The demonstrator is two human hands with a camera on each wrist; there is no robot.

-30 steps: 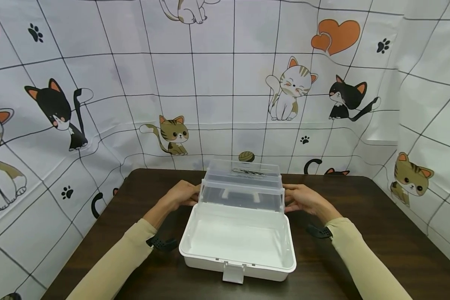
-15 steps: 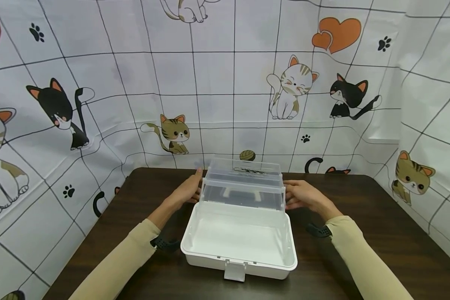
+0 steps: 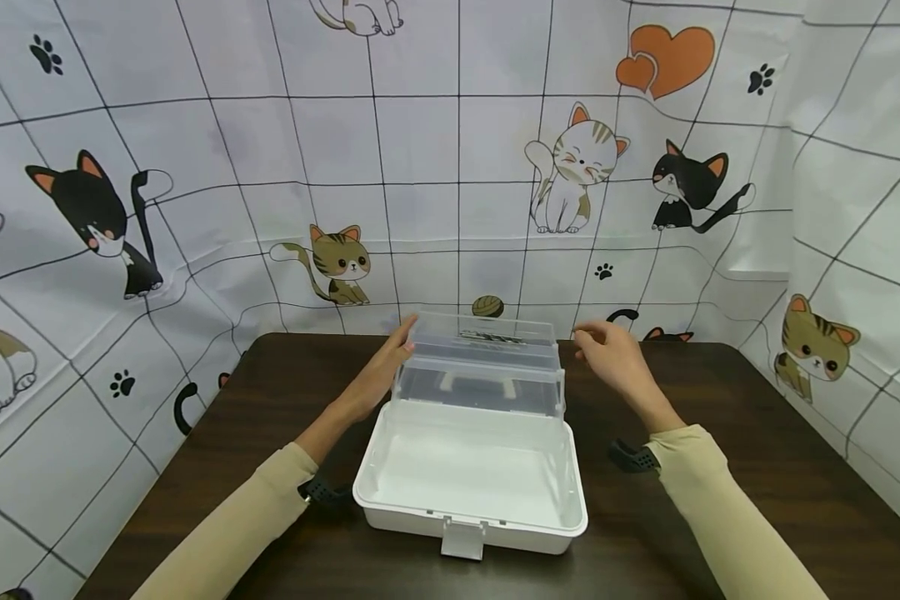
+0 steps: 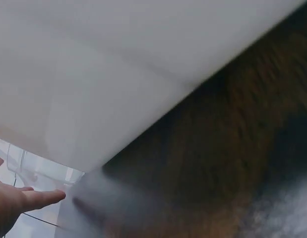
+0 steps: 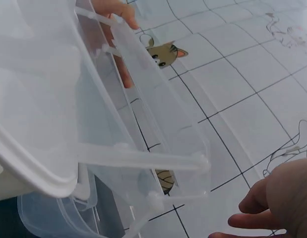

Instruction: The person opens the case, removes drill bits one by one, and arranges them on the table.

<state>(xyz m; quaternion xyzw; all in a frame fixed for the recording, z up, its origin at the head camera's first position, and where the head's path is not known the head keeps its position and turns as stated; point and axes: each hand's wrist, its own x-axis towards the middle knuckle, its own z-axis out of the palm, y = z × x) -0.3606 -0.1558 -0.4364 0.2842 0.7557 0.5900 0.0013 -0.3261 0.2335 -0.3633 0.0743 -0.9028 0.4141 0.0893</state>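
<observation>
A white storage box (image 3: 472,467) stands with its top open and its inside bare. Behind its rear edge rise clear plastic trays (image 3: 480,387), joined by white hinge arms (image 5: 143,158). Several slim dark metal pieces (image 3: 491,337) show through the upper clear compartment. My left hand (image 3: 375,375) is at the left side of the clear trays, fingers straight with the fingertips right at the upper left corner. My right hand (image 3: 615,358) is raised to the right of the upper tray, apart from it, fingers loosely bent and holding nothing.
The box's clear latch (image 3: 463,537) hangs down at the front. Dark wood tabletop (image 3: 667,533) surrounds the box. A white sheet (image 3: 420,167) printed with cats and grid lines hangs close behind the table.
My right hand has left the tray's right side and moved up. My left hand has slid up along the left side, its fingers straightening. The box stays put.
</observation>
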